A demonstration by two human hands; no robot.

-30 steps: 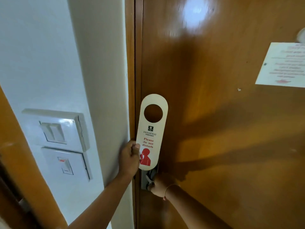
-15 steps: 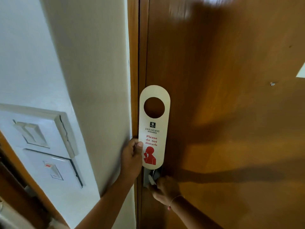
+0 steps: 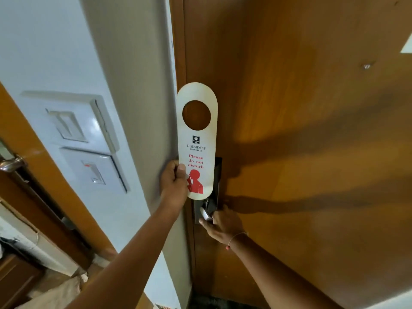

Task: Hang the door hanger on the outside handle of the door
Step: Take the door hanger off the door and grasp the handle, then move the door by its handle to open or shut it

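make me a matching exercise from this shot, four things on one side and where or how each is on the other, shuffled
Things:
1. door hanger
2. left hand
3. right hand
4. light switches

Places or states:
A. on the door handle
B. mounted on the white wall left of the door
C. held upright against the door, hole at the top
D. pinching the hanger's lower edge

Pairs: 1-C, 2-D, 3-A, 4-B
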